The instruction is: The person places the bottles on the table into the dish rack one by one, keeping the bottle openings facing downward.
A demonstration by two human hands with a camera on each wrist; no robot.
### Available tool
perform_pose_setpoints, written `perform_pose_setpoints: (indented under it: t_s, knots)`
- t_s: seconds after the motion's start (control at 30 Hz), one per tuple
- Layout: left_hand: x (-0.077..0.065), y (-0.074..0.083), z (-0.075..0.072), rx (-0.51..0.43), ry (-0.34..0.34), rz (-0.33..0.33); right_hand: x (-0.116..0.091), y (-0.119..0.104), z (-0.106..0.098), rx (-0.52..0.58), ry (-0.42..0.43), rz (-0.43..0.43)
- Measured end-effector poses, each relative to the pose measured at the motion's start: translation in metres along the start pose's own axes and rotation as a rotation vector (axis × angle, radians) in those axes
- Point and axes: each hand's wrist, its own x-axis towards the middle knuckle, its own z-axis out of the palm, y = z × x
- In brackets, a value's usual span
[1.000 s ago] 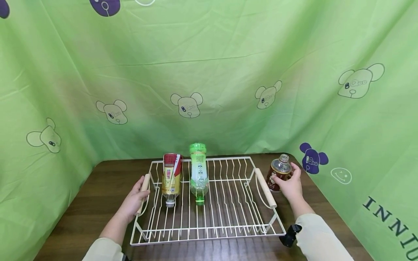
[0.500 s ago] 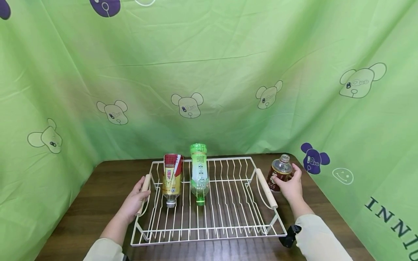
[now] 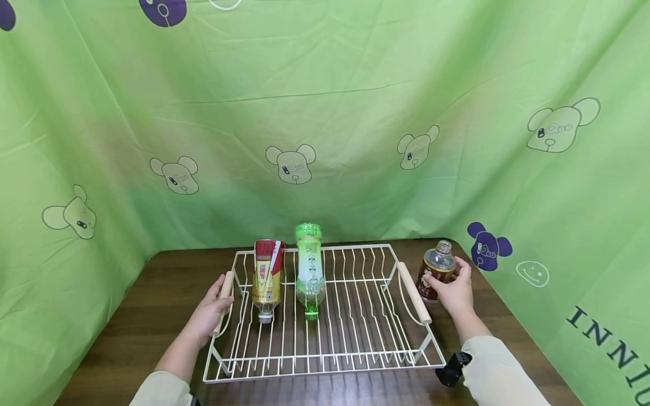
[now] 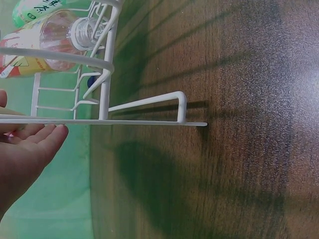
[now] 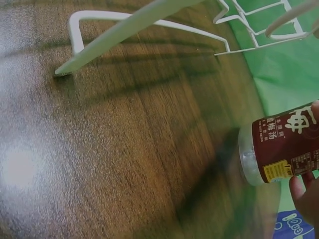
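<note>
In the head view, my left hand point(image 3: 209, 310) holds the left wooden handle point(image 3: 225, 293) of a white wire dish rack point(image 3: 325, 356), thumb on the near side. At the rack's right, my right hand point(image 3: 455, 290) grips a dark red-brown labelled bottle point(image 3: 427, 282) between thumb and fingers. This bottle has a clear neck with no cap and stands upright. The right wrist view shows the clear base of the bottle point(image 5: 279, 147) close over the table. On the rack lie a red-and-yellow bottle point(image 3: 267, 276) and a green bottle point(image 3: 310, 270), both with their necks toward me.
The rack stands on a dark wood-grain table point(image 3: 137, 321). A second wooden handle point(image 3: 413, 293) rises on its right, between the rack and the brown bottle. A green cloth point(image 3: 345, 197) printed with bear heads hangs behind and at both sides.
My right hand has shifted slightly right and toward me with the brown bottle. The left hand, the rack and the two bottles on it have stayed in place.
</note>
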Motion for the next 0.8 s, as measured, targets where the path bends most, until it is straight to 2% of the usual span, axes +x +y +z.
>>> perform_pose_setpoints:
  t_s: [0.33, 0.57, 0.8]
  knots:
    - [-0.002, 0.002, 0.001, -0.005, -0.003, 0.003, -0.003, -0.004, -0.008, -0.01, -0.012, 0.023]
    - [-0.003, 0.003, 0.0, 0.004, -0.004, 0.0, -0.004, -0.015, -0.014, 0.035, -0.001, -0.036]
    - [-0.003, 0.003, 0.0, -0.002, -0.01, -0.001, -0.006, -0.034, -0.022, 0.078, -0.028, -0.074]
